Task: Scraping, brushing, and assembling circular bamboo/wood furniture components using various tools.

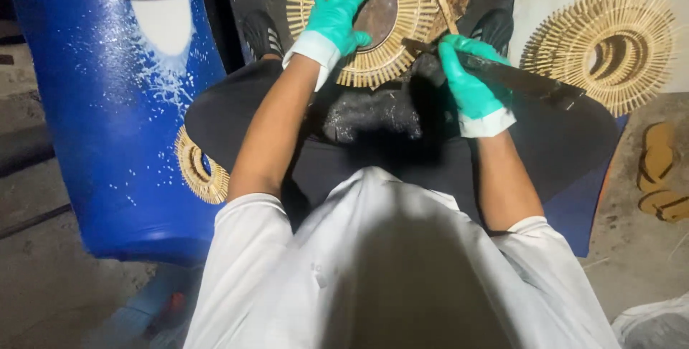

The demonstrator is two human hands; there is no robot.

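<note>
My left hand [337, 13], in a green glove, lies flat with fingers spread on a round sunburst frame [413, 22] made of thin bamboo sticks around a dark centre disc. My right hand [470, 85], also gloved green, is closed around the handle of a long dark knife [520, 80] whose blade runs right to left toward the frame's lower right edge. The frame rests in front of my knees, between my two dark shoes.
A big blue drum [108, 105] with white splashes lies at left, a small stick ring [201, 170] leaning by it. Another finished sunburst frame [610, 48] lies on a pale sheet at right. Tan sandals [660, 173] sit on the floor at far right.
</note>
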